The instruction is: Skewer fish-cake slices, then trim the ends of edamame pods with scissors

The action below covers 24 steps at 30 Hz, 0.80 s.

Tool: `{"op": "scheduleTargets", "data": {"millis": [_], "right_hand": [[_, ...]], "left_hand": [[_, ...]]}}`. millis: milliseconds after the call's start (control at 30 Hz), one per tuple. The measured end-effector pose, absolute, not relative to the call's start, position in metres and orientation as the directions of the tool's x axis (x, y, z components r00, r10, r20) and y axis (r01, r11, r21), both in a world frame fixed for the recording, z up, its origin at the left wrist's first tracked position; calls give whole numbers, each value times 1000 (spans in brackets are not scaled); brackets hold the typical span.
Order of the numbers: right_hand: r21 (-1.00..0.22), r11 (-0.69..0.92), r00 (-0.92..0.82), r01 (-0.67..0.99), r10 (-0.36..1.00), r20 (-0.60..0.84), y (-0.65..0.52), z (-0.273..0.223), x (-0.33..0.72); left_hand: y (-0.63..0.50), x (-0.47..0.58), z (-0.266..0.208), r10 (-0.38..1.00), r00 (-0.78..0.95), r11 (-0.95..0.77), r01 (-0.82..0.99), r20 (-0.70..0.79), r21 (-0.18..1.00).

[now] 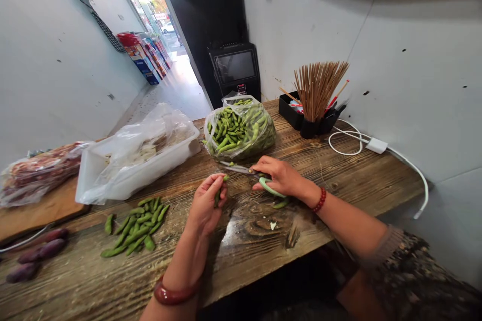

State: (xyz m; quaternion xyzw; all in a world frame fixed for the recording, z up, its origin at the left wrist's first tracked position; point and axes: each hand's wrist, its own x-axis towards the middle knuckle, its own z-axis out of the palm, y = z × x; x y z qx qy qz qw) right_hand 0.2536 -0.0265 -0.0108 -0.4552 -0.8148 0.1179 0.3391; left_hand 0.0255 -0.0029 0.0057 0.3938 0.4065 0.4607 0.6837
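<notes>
Wooden table (339,170) by the wall, my left hand (205,203) pinching a pod (219,191) mid-table, my right hand (280,176) closed on scissors (244,170), blades apart beside the pod, bag (241,128) just behind, bare wood toward the near edge

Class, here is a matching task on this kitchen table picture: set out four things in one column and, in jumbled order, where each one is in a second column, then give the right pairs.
Things
1. scissors
2. single bean pod
3. loose pile of pods
4. bundle of skewers

Places
A. standing in a black holder by the wall
B. pinched in the left hand
C. lying on the wooden table, left of both hands
D. gripped in the right hand

Pairs: 1-D, 2-B, 3-C, 4-A
</notes>
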Motion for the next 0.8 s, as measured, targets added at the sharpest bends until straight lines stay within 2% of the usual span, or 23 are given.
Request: {"op": "scheduleTargets", "data": {"millis": [200, 367, 567, 633, 700, 800], "right_hand": [[-455, 442, -265, 773, 877, 402, -17, -9, 275], [-366, 372, -267, 853, 914, 307, -22, -7, 276], [-481, 455, -341, 749, 888, 309, -30, -9, 256], [-529, 518, -385, 672, 855, 348, -33, -8, 248], [-558, 580, -402, 594, 815, 418, -34, -7, 245], [-574, 618, -307, 538, 777, 549, -31, -3, 249]], "left_hand": [[-1, 24, 10, 924, 299, 348, -397, -239, 849], [-5, 28, 14, 916, 327, 332, -295, -232, 896], [-6, 28, 7, 903, 359, 297, -122, -237, 947], [-7, 28, 2, 912, 358, 210, 13, -201, 978], [-7, 30, -2, 921, 377, 32, 175, -97, 984], [-11, 37, -4, 867, 490, -290, 345, 92, 893]]}}
